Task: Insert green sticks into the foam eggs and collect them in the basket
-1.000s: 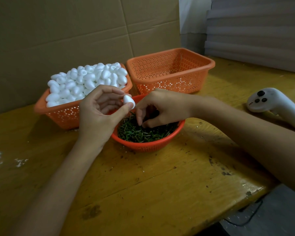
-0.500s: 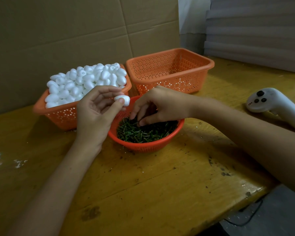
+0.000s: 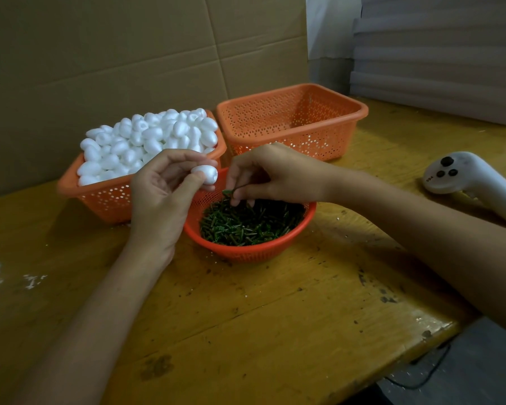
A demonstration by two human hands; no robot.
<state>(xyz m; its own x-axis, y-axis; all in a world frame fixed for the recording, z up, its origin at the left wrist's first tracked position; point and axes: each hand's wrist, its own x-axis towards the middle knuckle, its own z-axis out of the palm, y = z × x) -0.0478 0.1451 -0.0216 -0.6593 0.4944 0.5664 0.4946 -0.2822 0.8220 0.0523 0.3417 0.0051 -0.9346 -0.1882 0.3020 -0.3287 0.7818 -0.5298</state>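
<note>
The yellow wooden worktop point(image 3: 275, 331) carries, toward its rear edge, a rectangular orange perforated plastic basket point(image 3: 292, 141) and, left of it, a matching basket heaped with white foam eggs point(image 3: 105, 200). A round orange plastic bowl of green sticks point(image 3: 246, 253) sits just in front of both. Left hand point(image 3: 161, 197): thumb and fingertips pinch one white foam egg point(image 3: 205, 173) above the bowl's left rim. Right hand point(image 3: 278, 173): curled fingers pinch one green stick point(image 3: 231, 192) over the bowl.

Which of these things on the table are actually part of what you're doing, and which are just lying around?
Part of the job:
- foam egg, held in the left hand
- green stick, pinched by the right hand
- round bowl of sticks
- basket of eggs
- far orange basket

Just lying about:
- white controller
- cardboard behind
- grey stacked sheets
</note>
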